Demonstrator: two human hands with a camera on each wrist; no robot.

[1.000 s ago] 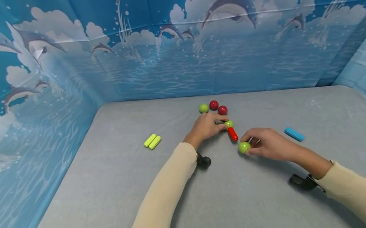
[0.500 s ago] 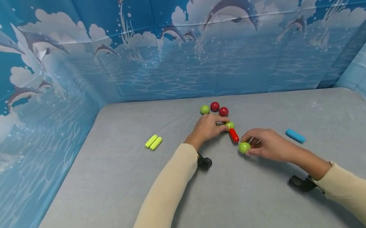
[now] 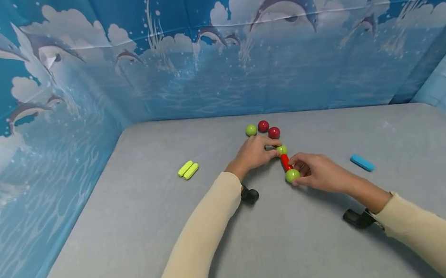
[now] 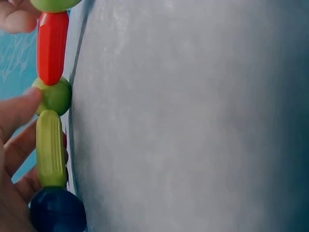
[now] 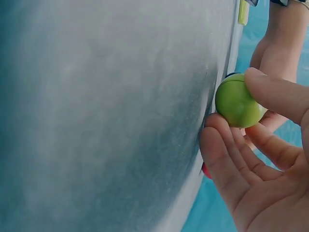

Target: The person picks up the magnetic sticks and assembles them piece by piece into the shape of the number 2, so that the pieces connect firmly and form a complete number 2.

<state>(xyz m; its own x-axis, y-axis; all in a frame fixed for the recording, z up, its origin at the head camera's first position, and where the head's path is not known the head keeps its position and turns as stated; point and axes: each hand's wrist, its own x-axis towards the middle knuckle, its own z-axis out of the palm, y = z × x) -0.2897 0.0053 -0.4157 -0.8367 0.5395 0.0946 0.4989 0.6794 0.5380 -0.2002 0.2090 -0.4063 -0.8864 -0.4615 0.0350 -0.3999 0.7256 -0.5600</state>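
My left hand (image 3: 252, 153) pinches a green ball (image 3: 282, 149) at the far end of a red stick (image 3: 285, 162). My right hand (image 3: 321, 172) pinches another green ball (image 3: 292, 175) against the stick's near end. In the left wrist view the red stick (image 4: 52, 46) runs between the two balls. Beyond the left-held ball (image 4: 57, 99), a yellow-green stick (image 4: 50, 150) and a dark blue ball (image 4: 58, 211) continue the row, mostly hidden by my left hand in the head view. The right wrist view shows thumb and fingers around the smooth green ball (image 5: 237, 101).
Behind my left hand lie a loose green ball (image 3: 251, 129) and two red balls (image 3: 263, 126). Two yellow-green sticks (image 3: 188, 170) lie side by side at left. A blue stick (image 3: 362, 163) lies on the grey table (image 3: 292, 253) at right. Dolphin-print curtains (image 3: 197, 80) surround the table.
My right hand has moved left and slightly forward with its green ball, closing the small gap to the red stick's near end. My left hand keeps its hold, nearly still.
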